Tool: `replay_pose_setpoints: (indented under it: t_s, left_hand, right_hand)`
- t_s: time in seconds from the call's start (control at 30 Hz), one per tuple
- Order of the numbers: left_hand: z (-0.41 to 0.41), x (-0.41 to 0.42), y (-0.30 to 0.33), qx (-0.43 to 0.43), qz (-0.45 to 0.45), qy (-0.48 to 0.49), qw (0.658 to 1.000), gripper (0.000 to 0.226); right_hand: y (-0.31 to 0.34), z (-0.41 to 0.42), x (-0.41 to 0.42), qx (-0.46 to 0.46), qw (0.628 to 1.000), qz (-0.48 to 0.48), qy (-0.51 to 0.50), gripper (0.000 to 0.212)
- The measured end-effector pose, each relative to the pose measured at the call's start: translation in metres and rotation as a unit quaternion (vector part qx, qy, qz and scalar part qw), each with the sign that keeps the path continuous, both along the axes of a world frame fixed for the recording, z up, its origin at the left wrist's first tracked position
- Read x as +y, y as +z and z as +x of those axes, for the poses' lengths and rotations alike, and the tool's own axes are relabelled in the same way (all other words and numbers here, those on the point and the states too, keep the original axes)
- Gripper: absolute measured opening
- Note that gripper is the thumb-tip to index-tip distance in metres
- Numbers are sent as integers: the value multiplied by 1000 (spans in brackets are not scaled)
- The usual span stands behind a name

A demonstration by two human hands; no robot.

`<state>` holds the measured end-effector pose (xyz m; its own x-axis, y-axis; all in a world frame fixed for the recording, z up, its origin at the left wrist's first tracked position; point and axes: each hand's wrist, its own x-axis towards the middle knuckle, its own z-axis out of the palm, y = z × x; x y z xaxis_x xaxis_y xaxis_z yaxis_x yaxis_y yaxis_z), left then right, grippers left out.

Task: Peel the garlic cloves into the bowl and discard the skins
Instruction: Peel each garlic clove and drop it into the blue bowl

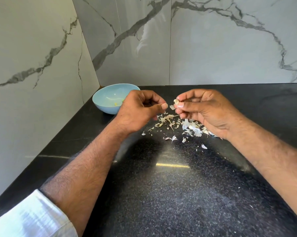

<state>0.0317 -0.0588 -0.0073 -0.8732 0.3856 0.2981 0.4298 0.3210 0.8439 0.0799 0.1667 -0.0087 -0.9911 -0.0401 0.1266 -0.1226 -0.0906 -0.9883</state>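
My right hand pinches a small garlic clove between thumb and fingertips above the black counter. My left hand hovers just left of it with its fingers curled and the thumb stretched toward the clove; I see nothing held in it. A light blue bowl stands at the back left, partly behind my left hand, with a few small yellowish bits inside. Torn white garlic skins lie scattered below the hands. Several unpeeled cloves lie under my right hand.
The black speckled counter meets marble-patterned walls at the back and on the left. More skin flakes lie nearer to me.
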Motion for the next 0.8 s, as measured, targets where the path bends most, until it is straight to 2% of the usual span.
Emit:
replay_pose_setpoints:
  t_s: [0.17, 0.5, 0.8]
  left_hand:
    - [4, 4, -1, -20, 25, -23, 999, 10]
    - [2, 8, -6, -14, 30, -30, 999, 12]
    - [-2, 7, -9, -30, 33, -55, 997, 8]
  right_hand:
    - [-3, -2, 1, 20, 1000, 15, -18, 30]
    - [-5, 1, -8, 75, 990, 115, -45, 17]
    - [-1, 3, -8, 75, 987, 127, -57, 20]
